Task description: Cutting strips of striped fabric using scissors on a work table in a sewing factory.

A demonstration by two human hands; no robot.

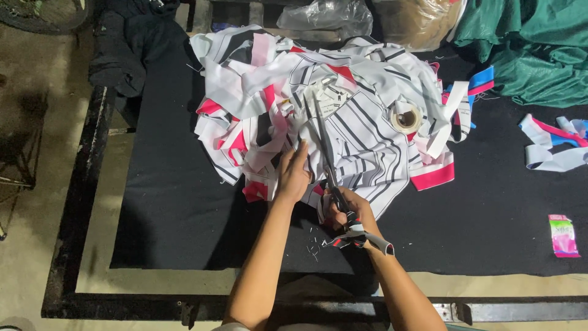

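Table: your work surface is a black cloth-covered table (184, 208) in a dark metal frame, seen from above.
Fabric pile: a big heap of white cloth (343, 110) with black stripes and pink and red bands lies on the middle of the table, reaching toward its far edge.
Green cloth: a bundle of green fabric (533, 49) sits at the far right corner, well apart from your hands.
Dark garment: a black garment (128, 49) hangs over the far left corner.
Offcuts: a few white, pink and blue strips (554, 144) lie on the right side of the table, apart from the pile.
Scissors: long-bladed scissors (324, 153) point away from you — blades parted, running up over the striped cloth.
Tape roll: a small pale roll (405, 117) rests on the pile, right of the blades.
Packet: a small pink and green packet (563, 235) lies near the right edge.
Left hand: your left hand (294, 175) is pressed on the cloth just left of the blades, fingers bent, pinning it down.
Right hand: your right hand (350, 214) is closed around the scissor handles at the near edge of the pile.
Snippets: tiny white thread bits (312, 245) dot the black cloth between your wrists.
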